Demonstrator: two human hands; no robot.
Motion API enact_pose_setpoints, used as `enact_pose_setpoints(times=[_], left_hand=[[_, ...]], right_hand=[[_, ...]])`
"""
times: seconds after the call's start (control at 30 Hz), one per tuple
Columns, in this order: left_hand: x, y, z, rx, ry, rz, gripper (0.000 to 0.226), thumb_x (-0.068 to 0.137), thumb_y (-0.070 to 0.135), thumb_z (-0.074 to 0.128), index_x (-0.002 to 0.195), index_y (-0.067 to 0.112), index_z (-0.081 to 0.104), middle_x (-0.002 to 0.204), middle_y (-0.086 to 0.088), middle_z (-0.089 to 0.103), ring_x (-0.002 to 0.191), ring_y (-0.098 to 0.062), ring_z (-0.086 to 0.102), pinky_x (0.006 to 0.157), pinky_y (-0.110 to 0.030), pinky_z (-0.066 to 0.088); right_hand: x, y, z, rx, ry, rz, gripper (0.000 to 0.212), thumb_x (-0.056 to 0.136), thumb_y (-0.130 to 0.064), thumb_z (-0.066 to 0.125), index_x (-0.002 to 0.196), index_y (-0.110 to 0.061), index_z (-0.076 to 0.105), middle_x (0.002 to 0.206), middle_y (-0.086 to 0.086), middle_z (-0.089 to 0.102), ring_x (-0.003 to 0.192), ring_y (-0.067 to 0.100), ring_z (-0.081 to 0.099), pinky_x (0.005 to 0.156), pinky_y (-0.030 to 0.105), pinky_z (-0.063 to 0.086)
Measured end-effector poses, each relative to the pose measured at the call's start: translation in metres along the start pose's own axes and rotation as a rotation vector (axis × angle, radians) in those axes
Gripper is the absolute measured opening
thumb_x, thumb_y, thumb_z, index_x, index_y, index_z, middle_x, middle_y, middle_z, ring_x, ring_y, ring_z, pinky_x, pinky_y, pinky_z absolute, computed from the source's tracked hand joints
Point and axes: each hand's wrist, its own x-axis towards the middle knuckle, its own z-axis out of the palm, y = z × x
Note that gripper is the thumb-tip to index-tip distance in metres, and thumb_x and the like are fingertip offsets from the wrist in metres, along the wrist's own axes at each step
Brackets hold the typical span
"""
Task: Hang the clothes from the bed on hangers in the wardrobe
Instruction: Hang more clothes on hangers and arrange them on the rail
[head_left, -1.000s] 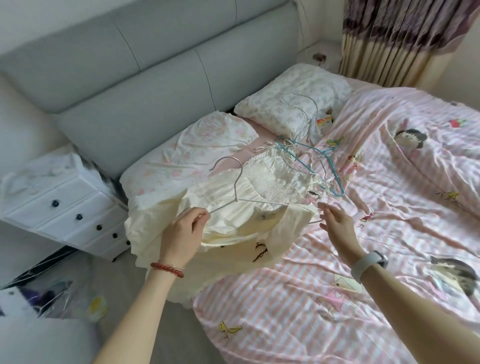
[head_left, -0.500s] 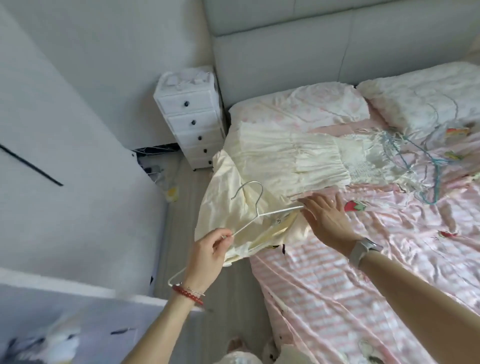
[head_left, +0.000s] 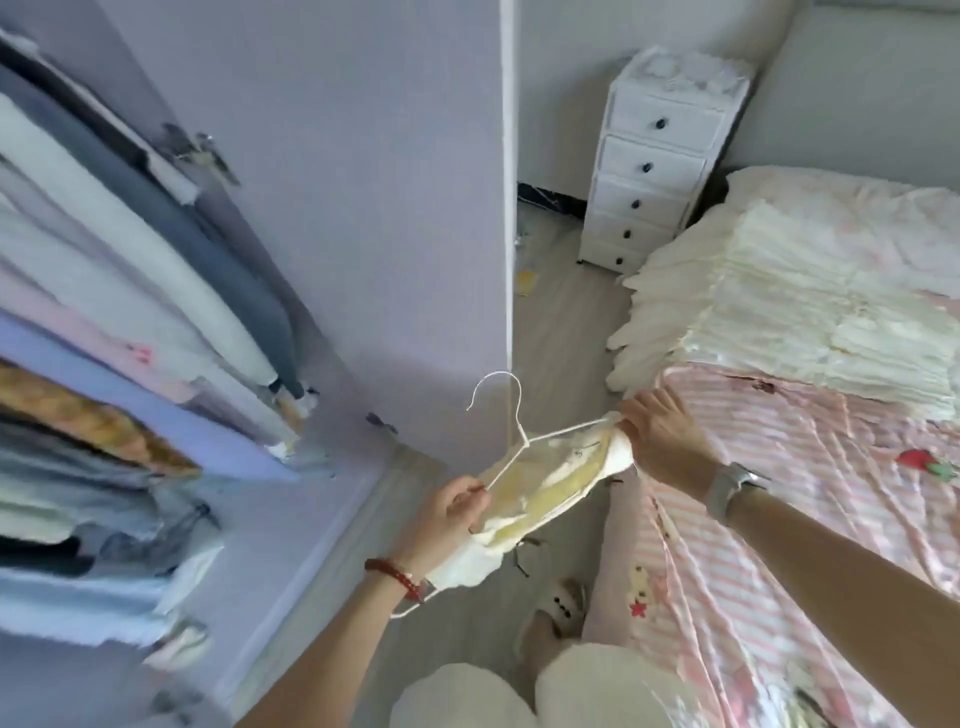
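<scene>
Two hands are engaged: the hanger (head_left: 511, 457) is pinched by the left hand (head_left: 447, 512), the garment (head_left: 545, 483) gripped by the right hand (head_left: 660, 441), beside the bed (head_left: 779, 519). Slippage off the thin wire is risked if tugged.

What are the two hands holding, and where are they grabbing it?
Both hold the white hanger with the pale yellow garment on it. The left hand pinches the hanger's left arm; the right hand grips the right end, cloth bunched there.
</scene>
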Motion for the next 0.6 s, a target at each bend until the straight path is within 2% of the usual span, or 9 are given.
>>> enact_pose_setpoints(times=[0.03,0.1,0.17,0.27,0.33,0.4,0.47,0.53,0.6], left_hand=[[-0.014,-0.008,-0.016,0.016,0.042,-0.012,0.016,0.085,0.032,0.052,0.071,0.025,0.052,0.055,0.006,0.049,0.051,-0.004,0.045,0.058,-0.022,0.035],[-0.04,-0.025,-0.049,0.052,0.19,-0.02,0.016,0.077,0.034,0.051,0.069,0.021,0.056,0.054,0.006,0.05,0.053,-0.008,0.046,0.059,-0.023,0.035],[-0.065,-0.046,-0.081,0.122,0.383,-0.026,0.014,0.085,0.022,0.059,0.076,0.012,0.063,0.062,0.002,0.055,0.063,-0.015,0.051,0.062,-0.025,0.036],[-0.104,-0.081,-0.123,0.206,0.649,-0.055,0.011,0.089,0.009,0.055,0.083,0.005,0.063,0.078,-0.001,0.057,0.074,-0.02,0.052,0.065,-0.021,0.033],[-0.132,-0.098,-0.149,0.224,0.786,-0.072,0.011,0.091,0.007,0.053,0.086,0.005,0.063,0.082,-0.001,0.057,0.077,-0.018,0.052,0.069,-0.022,0.034],[-0.158,-0.11,-0.175,0.255,0.94,-0.065,0.012,0.09,0.004,0.053,0.085,0.003,0.064,0.082,-0.005,0.058,0.078,-0.023,0.054,0.072,-0.029,0.039],[-0.182,-0.119,-0.201,0.267,1.101,-0.074,0.013,0.089,0.002,0.053,0.085,0.0,0.066,0.085,-0.012,0.061,0.083,-0.027,0.055,0.076,-0.032,0.04],[-0.207,-0.127,-0.225,0.245,1.254,-0.113,0.015,0.09,0.003,0.052,0.088,0.0,0.067,0.092,-0.014,0.063,0.092,-0.03,0.055,0.087,-0.038,0.042],[-0.231,-0.132,-0.248,0.259,1.389,-0.126,0.016,0.091,0.001,0.051,0.088,0.0,0.067,0.095,-0.013,0.064,0.097,-0.033,0.055,0.093,-0.043,0.041]], right_hand=[[-0.001,-0.017,0.004,0.014,-0.004,-0.041,0.013,0.083,-0.005,0.057,0.093,0.0,0.065,0.09,0.021,0.062,0.092,0.039,0.057,0.088,0.051,0.042],[0.0,-0.056,0.014,0.034,-0.076,-0.103,0.019,0.089,-0.014,0.053,0.104,-0.006,0.063,0.1,0.015,0.063,0.1,0.034,0.055,0.087,0.044,0.042],[0.008,-0.097,0.023,0.065,-0.135,-0.223,0.027,0.093,-0.022,0.047,0.116,-0.012,0.058,0.111,0.008,0.062,0.107,0.029,0.054,0.091,0.04,0.042],[0.018,-0.167,0.024,0.173,-0.254,-0.419,0.032,0.094,-0.025,0.044,0.124,-0.019,0.052,0.115,0.002,0.062,0.108,0.023,0.055,0.091,0.037,0.044],[0.02,-0.214,0.02,0.208,-0.303,-0.519,0.027,0.093,-0.025,0.045,0.118,-0.022,0.054,0.105,-0.004,0.064,0.099,0.019,0.058,0.08,0.028,0.043],[0.021,-0.26,0.013,0.213,-0.337,-0.616,0.02,0.091,-0.025,0.047,0.107,-0.02,0.057,0.088,-0.002,0.066,0.084,0.022,0.06,0.066,0.023,0.034],[0.022,-0.306,0.002,0.272,-0.405,-0.687,0.016,0.091,-0.023,0.048,0.102,-0.018,0.057,0.077,0.0,0.061,0.073,0.024,0.055,0.065,0.024,0.032],[0.023,-0.352,-0.008,0.377,-0.52,-0.75,0.015,0.091,-0.02,0.047,0.102,-0.019,0.057,0.075,-0.002,0.058,0.069,0.022,0.052,0.071,0.029,0.038],[0.025,-0.395,-0.015,0.479,-0.612,-0.846,0.014,0.092,-0.017,0.047,0.101,-0.019,0.057,0.074,0.002,0.057,0.066,0.017,0.05,0.068,0.023,0.041]])
